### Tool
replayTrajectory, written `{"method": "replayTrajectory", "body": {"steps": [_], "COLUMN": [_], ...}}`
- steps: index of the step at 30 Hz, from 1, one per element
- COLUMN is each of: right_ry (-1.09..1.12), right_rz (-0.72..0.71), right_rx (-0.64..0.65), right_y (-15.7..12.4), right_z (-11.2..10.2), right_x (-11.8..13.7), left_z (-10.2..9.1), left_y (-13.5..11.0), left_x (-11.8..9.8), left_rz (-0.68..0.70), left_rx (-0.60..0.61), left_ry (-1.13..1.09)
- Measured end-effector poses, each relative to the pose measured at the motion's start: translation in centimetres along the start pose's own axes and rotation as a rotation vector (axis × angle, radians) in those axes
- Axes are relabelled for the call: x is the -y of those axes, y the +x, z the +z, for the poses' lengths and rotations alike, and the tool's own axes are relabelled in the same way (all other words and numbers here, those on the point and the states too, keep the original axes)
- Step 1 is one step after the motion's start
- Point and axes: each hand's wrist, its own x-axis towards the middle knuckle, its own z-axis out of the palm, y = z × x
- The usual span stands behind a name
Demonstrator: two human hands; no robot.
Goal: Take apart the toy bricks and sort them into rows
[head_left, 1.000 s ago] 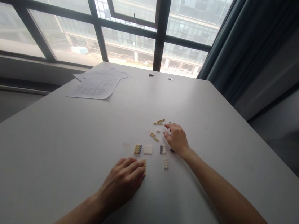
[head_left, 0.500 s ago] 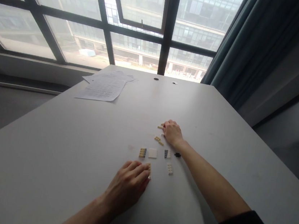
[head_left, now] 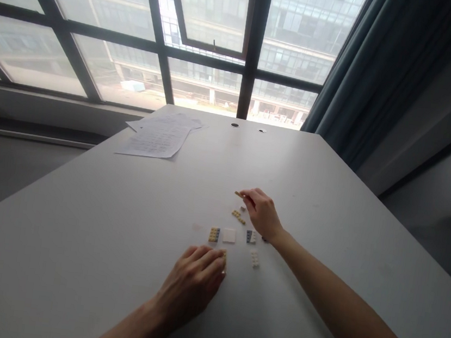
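Observation:
Between the thumb and fingers of my right hand (head_left: 260, 209) is a thin tan building-block plate (head_left: 239, 195), lifted off the table. My left hand (head_left: 198, 272) rests at the front with its fingers closed on a tan and white block piece (head_left: 224, 262), mostly covered by the fingers. Just beyond it lie a tan and grey studded piece (head_left: 214, 234) and a smooth white square tile (head_left: 229, 236). To the right are a grey and white piece (head_left: 250, 237) and a white studded plate (head_left: 254, 259). Yellowish studded pieces (head_left: 238, 216) lie below my right hand.
Printed paper sheets (head_left: 157, 136) lie at the far left of the white table (head_left: 130, 206). Two round cable holes (head_left: 234, 125) are near its back edge. Windows stand behind, and a dark curtain (head_left: 351, 80) hangs at the right. A dark piece (head_left: 265, 239) is partly hidden by my right wrist.
My right hand has picked up the thin tan plate and drawn it slightly nearer. My left hand keeps its place on its block piece. The view has tilted up slightly.

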Motion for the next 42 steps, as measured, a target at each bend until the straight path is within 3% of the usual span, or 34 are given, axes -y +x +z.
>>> {"method": "replayTrajectory", "body": {"steps": [6, 11, 20, 32, 42], "right_ry": [0.245, 0.166, 0.115, 0.224, 0.243], "right_rz": [-0.103, -0.339, -0.447, -0.306, -0.339], "right_rx": [0.006, -0.047, -0.045, -0.046, -0.088], "right_y": [-7.4, -10.9, -11.1, -11.2, -11.3], "right_z": [-1.1, -0.2, -0.2, 0.0, 0.2], "right_x": [2.8, 2.3, 2.9, 2.9, 2.6], "left_z": [0.2, 0.1, -0.2, -0.1, -0.2], "left_y": [-0.7, -0.8, -0.4, -0.6, -0.4], "left_x": [0.5, 0.5, 0.1, 0.9, 0.9], "left_rz": [-0.073, 0.074, 0.118, 0.03, -0.019], "left_rx": [-0.237, -0.236, -0.229, -0.329, -0.348], "left_ry": [-0.141, -0.225, -0.338, -0.339, -0.309]}}
